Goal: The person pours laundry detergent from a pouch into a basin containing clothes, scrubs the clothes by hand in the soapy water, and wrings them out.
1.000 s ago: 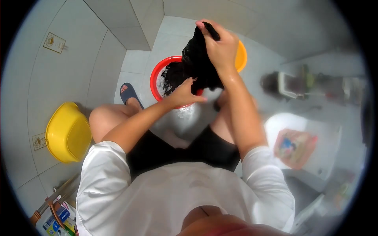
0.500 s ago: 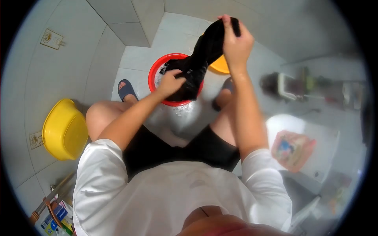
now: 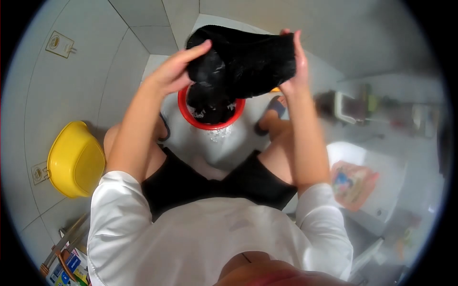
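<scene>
A wet black garment is stretched between my hands above the red basin; its exact kind does not show. My left hand grips its left end, thumb on top and fingers partly hidden under the cloth. At the opposite end, my right hand holds the edge, with several fingers behind the fabric. The lower part of the garment hangs down into the basin, where suds show around dark cloth.
A yellow basin hangs on the tiled wall at left. On the right, a pink plastic bag rests on a white surface. Boxes and packets sit at lower left. Wet suds lie on the floor by the red basin.
My left hand has risen from the basin to the garment's upper left end. The garment is now spread sideways between both hands, and my right hand has come down a little.
</scene>
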The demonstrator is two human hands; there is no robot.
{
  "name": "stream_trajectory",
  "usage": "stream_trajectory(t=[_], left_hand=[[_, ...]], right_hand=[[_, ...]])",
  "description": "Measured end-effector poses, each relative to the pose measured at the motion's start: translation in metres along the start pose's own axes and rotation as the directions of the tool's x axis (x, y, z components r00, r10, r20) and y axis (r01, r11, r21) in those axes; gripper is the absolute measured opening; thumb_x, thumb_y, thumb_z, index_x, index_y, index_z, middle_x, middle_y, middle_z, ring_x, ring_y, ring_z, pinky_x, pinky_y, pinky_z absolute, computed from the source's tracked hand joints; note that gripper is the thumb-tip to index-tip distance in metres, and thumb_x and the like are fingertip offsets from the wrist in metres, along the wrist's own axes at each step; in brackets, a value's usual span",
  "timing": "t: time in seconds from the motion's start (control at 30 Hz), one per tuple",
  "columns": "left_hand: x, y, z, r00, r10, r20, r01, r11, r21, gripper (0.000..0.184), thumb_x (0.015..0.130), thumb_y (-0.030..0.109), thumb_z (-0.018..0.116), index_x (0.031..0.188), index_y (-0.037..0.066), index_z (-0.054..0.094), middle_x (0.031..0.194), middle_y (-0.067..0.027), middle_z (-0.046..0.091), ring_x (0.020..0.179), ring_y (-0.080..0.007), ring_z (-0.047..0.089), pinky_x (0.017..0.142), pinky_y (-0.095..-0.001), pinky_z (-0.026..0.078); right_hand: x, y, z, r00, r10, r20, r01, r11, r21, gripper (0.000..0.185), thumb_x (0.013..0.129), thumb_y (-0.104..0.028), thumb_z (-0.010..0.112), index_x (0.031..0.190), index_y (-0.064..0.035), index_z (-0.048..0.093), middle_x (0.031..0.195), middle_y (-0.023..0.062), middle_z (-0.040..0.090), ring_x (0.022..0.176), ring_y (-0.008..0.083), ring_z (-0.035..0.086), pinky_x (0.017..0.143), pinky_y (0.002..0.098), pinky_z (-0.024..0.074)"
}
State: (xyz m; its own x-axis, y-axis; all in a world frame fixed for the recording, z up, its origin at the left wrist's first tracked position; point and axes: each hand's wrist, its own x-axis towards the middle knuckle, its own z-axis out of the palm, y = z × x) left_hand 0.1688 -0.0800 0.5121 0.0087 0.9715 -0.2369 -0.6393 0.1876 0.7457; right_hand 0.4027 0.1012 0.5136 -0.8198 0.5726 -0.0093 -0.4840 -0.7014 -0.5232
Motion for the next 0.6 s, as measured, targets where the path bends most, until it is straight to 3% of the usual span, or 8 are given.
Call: stream_trajectory(t=[0.03,0.07,0.17,0.23,0.3,0.33,0.47,0.6], left_hand=[[0.01,-0.012,0.006,0.999,-0.037,0.005,0.038,0.998,-0.056,0.043,0.101,0.033,0.068,0.129,0.0,0.062,0.116,-0.0102,0.073,0.101,-0.0196,0.073,0.092,-0.0339,0.06],[0.017,-0.022,0.014,0.999,0.028,-0.043,-0.029,1.0,-0.008,0.044,0.103,0.032,0.065,0.135,0.002,0.061,0.128,-0.0098,0.069,0.113,-0.0199,0.069,0.101,-0.0361,0.056],[0.021,-0.029,0.042,0.995,0.039,-0.087,-0.031,0.996,0.086,0.053,0.1,0.04,0.068,0.136,0.001,0.058,0.128,-0.0076,0.067,0.116,-0.0175,0.067,0.1,-0.0332,0.055],[0.025,-0.032,0.039,0.991,0.075,-0.114,-0.054,0.983,0.175,0.053,0.101,0.04,0.068,0.136,0.002,0.057,0.126,-0.0067,0.068,0.113,-0.0161,0.067,0.098,-0.0324,0.055],[0.024,-0.028,0.036,0.98,0.155,-0.124,-0.133,0.976,0.17,0.052,0.101,0.039,0.068,0.136,0.003,0.057,0.124,-0.0063,0.067,0.112,-0.0153,0.066,0.098,-0.0322,0.055],[0.024,-0.026,0.035,0.965,0.219,-0.143,-0.194,0.966,0.169,0.046,0.101,0.037,0.069,0.132,0.004,0.061,0.121,-0.0054,0.068,0.11,-0.0137,0.066,0.095,-0.0305,0.055],[0.008,-0.007,0.03,0.958,0.231,-0.168,-0.142,0.894,0.424,0.036,0.101,0.035,0.067,0.12,0.005,0.068,0.111,-0.0035,0.071,0.099,-0.0119,0.067,0.089,-0.0293,0.054],[-0.003,0.017,0.016,0.973,0.041,-0.228,0.111,0.782,0.614,0.05,0.091,0.046,0.076,0.114,0.001,0.071,0.105,-0.0081,0.074,0.092,-0.0157,0.071,0.084,-0.0286,0.056]], right_hand=[[-0.002,0.015,0.011,0.999,-0.033,-0.043,0.032,0.999,-0.016,0.047,0.104,-0.05,0.058,0.122,-0.0065,0.061,0.11,0.0079,0.07,0.104,0.0225,0.07,0.091,0.04,0.0587],[0.0,0.029,0.021,0.982,-0.091,-0.166,0.069,0.988,-0.138,0.051,0.105,-0.052,0.055,0.126,-0.0055,0.06,0.113,0.0091,0.069,0.107,0.0221,0.069,0.093,0.0391,0.0575],[0.004,0.054,0.037,0.945,-0.319,-0.073,0.241,0.829,-0.505,0.05,0.11,-0.046,0.048,0.129,0.0,0.057,0.122,0.0142,0.069,0.109,0.0216,0.068,0.096,0.0349,0.0552],[0.012,0.065,0.035,0.887,-0.46,0.025,0.408,0.758,-0.508,0.044,0.108,-0.034,0.057,0.134,0.0012,0.056,0.121,0.0129,0.069,0.106,0.019,0.067,0.095,0.033,0.0541],[0.009,0.071,0.035,0.899,-0.437,0.014,0.331,0.659,-0.676,0.044,0.102,-0.031,0.068,0.132,0.0006,0.058,0.119,0.0098,0.069,0.106,0.0171,0.066,0.095,0.0319,0.0528],[0.007,0.071,0.029,0.947,-0.318,0.055,0.25,0.617,-0.746,0.047,0.097,-0.031,0.075,0.131,-0.0001,0.061,0.12,0.0079,0.068,0.109,0.0164,0.064,0.095,0.0308,0.0514],[-0.003,0.079,0.024,0.997,-0.073,-0.006,0.056,0.809,-0.585,0.045,0.096,-0.031,0.076,0.127,-0.0009,0.063,0.118,0.0076,0.069,0.108,0.0177,0.065,0.095,0.0321,0.0523],[-0.006,0.07,0.032,0.993,0.108,0.042,-0.023,0.542,-0.84,0.051,0.088,-0.031,0.083,0.125,-0.0011,0.066,0.115,0.0085,0.071,0.107,0.0189,0.066,0.096,0.0334,0.0524]])
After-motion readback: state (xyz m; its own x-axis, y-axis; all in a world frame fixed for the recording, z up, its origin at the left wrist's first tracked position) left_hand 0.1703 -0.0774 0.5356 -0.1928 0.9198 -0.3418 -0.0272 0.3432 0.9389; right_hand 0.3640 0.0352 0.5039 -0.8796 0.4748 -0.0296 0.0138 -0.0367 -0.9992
